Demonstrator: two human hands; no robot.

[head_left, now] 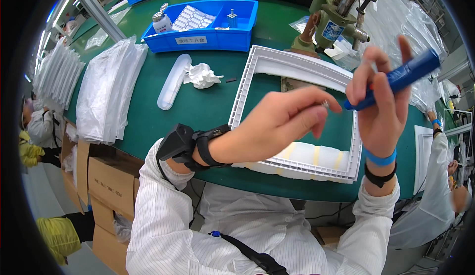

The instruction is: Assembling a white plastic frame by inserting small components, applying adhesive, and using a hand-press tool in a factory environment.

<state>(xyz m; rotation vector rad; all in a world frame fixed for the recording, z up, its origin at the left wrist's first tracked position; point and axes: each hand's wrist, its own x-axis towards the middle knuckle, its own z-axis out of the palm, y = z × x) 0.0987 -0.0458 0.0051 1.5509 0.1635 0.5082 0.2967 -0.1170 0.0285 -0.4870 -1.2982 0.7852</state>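
My right hand [383, 94] is raised over the right side of the white rectangular frame [241, 99], its fingers closed round a thick blue pen-shaped tool [413, 72]. The tool slants, with its narrow end down and toward my other hand. My left hand [284, 121] hovers above the frame's opening, thumb and index finger curled into a pinch. A tiny shiny piece [325, 104] shows at those fingertips, too small to name. The frame lies on the green table, with white padding [316, 157] along its near side.
Beyond the frame stands a green press [329, 27]. A blue divided bin [198, 45] holds bottles and a label sheet. Left of the frame are crumpled tissue [204, 76], a clear plastic case [174, 84] and stacked bagged parts [106, 87]. Another person [428, 196] works at the right.
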